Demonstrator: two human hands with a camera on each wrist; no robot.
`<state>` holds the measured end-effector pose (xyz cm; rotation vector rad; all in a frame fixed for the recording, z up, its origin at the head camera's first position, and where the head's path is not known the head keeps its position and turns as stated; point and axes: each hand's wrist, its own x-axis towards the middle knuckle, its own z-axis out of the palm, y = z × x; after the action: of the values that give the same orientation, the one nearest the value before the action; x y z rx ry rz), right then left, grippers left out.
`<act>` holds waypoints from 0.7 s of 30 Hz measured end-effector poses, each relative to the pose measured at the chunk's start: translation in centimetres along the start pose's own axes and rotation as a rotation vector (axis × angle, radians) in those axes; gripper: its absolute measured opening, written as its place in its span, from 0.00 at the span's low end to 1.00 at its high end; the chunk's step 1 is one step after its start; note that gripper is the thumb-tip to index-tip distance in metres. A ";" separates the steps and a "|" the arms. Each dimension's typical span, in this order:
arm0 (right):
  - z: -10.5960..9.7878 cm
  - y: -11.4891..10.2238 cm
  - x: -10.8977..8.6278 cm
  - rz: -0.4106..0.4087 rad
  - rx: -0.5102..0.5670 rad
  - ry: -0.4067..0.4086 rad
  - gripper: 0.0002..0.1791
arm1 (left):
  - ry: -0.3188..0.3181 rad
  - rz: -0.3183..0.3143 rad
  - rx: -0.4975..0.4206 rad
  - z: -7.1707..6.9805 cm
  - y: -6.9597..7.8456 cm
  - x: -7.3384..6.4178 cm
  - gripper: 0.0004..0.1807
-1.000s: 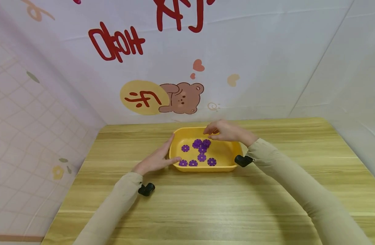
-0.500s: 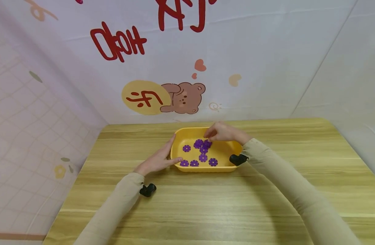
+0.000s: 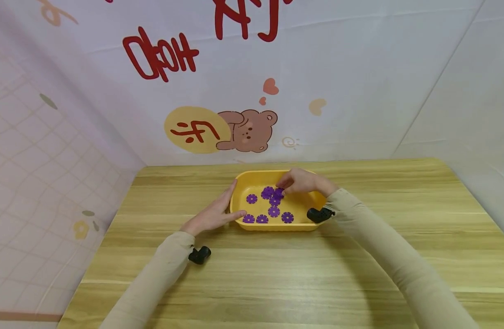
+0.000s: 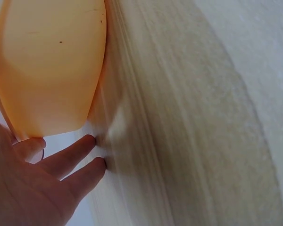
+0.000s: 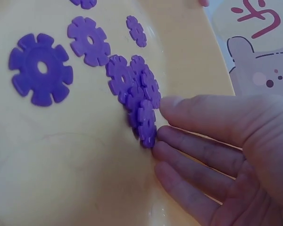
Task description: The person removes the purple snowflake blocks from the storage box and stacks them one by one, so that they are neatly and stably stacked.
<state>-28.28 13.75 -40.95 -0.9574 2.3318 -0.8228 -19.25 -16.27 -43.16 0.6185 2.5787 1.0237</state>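
In the head view a yellow plastic tub [image 3: 303, 203] holds several purple notched discs with a hole in the middle. My left hand [image 3: 214, 214] braces the tub's left end, its thumb at the front corner rim and its fingers spread along the outside. In the left wrist view its straight fingers [image 4: 75, 155] lie by the tub's end wall. My right hand [image 3: 301, 181] reaches over the back of the tub. Its fingertips are right at a heap of overlapping purple discs [image 5: 146, 122], thumb and fingers apart. Other discs [image 5: 41, 69] lie separately on the tub floor.
The tub stands near the back edge of a wood-grain table [image 3: 260, 274]. Behind it hangs a white printed backdrop [image 3: 358, 91] with a bear and red lettering. Black wrist cameras [image 3: 200, 255] sit on both beige sleeves.
My right hand has lowered from above the back of the tub to the heap of discs. The left hand keeps its place at the tub. The view has shifted slightly.
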 end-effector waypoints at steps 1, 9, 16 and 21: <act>0.1 0.0 0.1 0.006 0.008 0.002 0.19 | 0.000 0.001 -0.003 0.0 0.0 0.0 0.54; 0.6 0.2 0.4 -0.005 0.043 -0.003 0.20 | 0.000 0.005 0.014 -0.1 -0.1 0.0 0.53; 1.1 0.4 0.5 -0.055 0.050 -0.013 0.20 | -0.002 0.017 0.003 -0.1 -0.1 0.0 0.54; 1.4 0.9 0.6 -0.062 0.080 -0.010 0.20 | 0.001 0.010 0.008 -0.1 -0.1 0.0 0.54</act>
<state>-28.19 13.33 -42.73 -1.0012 2.2533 -0.9269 -19.30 -16.43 -43.19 0.6336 2.5838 1.0174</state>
